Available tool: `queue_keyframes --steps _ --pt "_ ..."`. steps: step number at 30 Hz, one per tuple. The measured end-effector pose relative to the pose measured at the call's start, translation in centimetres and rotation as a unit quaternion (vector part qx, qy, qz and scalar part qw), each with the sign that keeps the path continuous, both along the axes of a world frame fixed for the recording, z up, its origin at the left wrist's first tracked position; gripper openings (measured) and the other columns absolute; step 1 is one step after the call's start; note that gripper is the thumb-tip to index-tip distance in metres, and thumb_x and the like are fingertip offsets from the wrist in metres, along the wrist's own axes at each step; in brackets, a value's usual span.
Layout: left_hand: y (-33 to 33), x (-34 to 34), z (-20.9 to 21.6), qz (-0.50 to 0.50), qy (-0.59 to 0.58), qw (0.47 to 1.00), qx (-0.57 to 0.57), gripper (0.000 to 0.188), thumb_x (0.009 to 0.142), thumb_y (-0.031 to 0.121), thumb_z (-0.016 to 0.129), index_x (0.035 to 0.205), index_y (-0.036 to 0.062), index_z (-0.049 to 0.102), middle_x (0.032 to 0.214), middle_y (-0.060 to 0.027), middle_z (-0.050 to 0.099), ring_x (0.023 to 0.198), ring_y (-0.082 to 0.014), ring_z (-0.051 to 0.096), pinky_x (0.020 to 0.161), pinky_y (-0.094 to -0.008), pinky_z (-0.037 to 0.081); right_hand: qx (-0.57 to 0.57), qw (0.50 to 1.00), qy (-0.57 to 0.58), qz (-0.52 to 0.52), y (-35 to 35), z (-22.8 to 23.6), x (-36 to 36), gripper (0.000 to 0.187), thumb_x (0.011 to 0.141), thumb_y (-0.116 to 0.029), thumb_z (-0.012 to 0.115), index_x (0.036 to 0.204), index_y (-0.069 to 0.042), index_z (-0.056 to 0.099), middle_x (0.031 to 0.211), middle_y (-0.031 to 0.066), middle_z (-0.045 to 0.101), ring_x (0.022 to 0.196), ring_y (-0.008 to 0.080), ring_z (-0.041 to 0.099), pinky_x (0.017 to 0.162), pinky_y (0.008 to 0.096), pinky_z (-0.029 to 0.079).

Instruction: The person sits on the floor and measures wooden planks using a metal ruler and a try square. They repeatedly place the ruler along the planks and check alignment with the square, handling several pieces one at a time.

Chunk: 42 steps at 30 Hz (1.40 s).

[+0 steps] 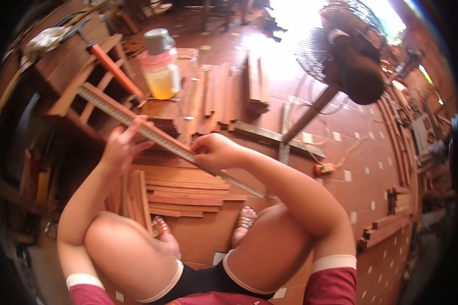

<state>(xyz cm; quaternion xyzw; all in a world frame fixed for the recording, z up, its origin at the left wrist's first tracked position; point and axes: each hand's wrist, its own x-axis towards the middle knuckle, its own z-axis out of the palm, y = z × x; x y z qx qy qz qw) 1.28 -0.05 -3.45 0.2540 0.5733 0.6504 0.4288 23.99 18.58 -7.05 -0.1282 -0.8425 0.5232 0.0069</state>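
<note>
A long metal ruler (172, 148) lies along a narrow reddish wooden strip (160, 133), both slanting from the upper left down to the right. My left hand (123, 145) grips the pair near their middle, fingers bent over the strip's edge. Farther down, my right hand (218, 151) pinches the strip's lower end against the ruler; its fingertips are partly hidden. Past that hand the ruler's bare end runs on toward the floor. Below my hands is a stack of wooden strips (188, 190), between my feet and the bench side.
A hammer (114, 71) with an orange handle rests on a wooden frame (68, 101) at left. Behind stands a jug (160, 76) of yellow liquid, beside cut wood pieces (216, 96). A fan (341, 56) stands at right, near a metal square bar (275, 137) and a corded orange socket (324, 168).
</note>
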Motion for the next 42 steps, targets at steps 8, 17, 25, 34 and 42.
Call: queue_keyframes --steps 8,17,25,34,42 --pt "0.1 0.9 -0.9 -0.019 0.01 1.0 -0.007 0.039 0.1 0.033 0.06 0.124 0.003 0.055 0.11 -0.0075 0.064 0.102 -0.0187 0.065 0.084 -0.0365 0.057 0.036 0.999 -0.035 -0.015 0.8 1.0 1.0 0.03 0.081 -0.018 0.07 0.108 -0.004 0.072 0.101 0.0143 0.072 0.091 0.0227 0.069 0.083 0.0338 0.054" --pt "0.2 1.6 0.0 -0.017 0.013 0.999 -0.032 0.026 0.096 0.023 0.061 0.113 0.0044 0.057 0.109 -0.0086 0.065 0.101 -0.0202 0.065 0.088 -0.0387 0.053 0.054 0.997 -0.037 -0.036 1.6 0.1 1.3 0.031 0.081 -0.018 0.07 0.108 -0.003 0.071 0.1 0.0143 0.072 0.092 0.0243 0.068 0.084 0.035 0.054" --pt "0.3 1.8 -0.4 0.001 0.031 0.999 -0.016 0.022 0.098 0.023 0.057 0.112 0.0064 0.057 0.104 -0.0062 0.067 0.096 -0.0169 0.067 0.077 -0.0331 0.057 0.034 0.999 -0.022 -0.035 1.1 0.1 1.2 0.028 0.081 -0.016 0.068 0.104 -0.003 0.072 0.098 0.0152 0.073 0.093 0.0259 0.069 0.085 0.0354 0.054" --pt "0.4 1.9 -0.6 0.02 0.037 0.999 0.008 0.02 0.098 0.022 0.057 0.108 0.0058 0.058 0.099 -0.0058 0.068 0.09 -0.016 0.068 0.072 -0.0316 0.058 0.039 0.999 -0.024 -0.013 0.9 0.4 1.2 0.03 0.083 -0.017 0.067 0.109 -0.001 0.07 0.1 0.0144 0.072 0.092 0.024 0.068 0.085 0.0352 0.054" --pt "0.3 1.8 -0.8 0.033 0.045 0.998 0.013 0.018 0.097 0.021 0.058 0.107 0.0064 0.058 0.098 -0.006 0.068 0.088 -0.0155 0.068 0.072 -0.0313 0.058 0.052 0.998 -0.019 -0.007 0.9 0.4 1.1 0.031 0.083 -0.018 0.068 0.108 -0.001 0.07 0.1 0.0146 0.072 0.092 0.0243 0.068 0.084 0.0348 0.054"
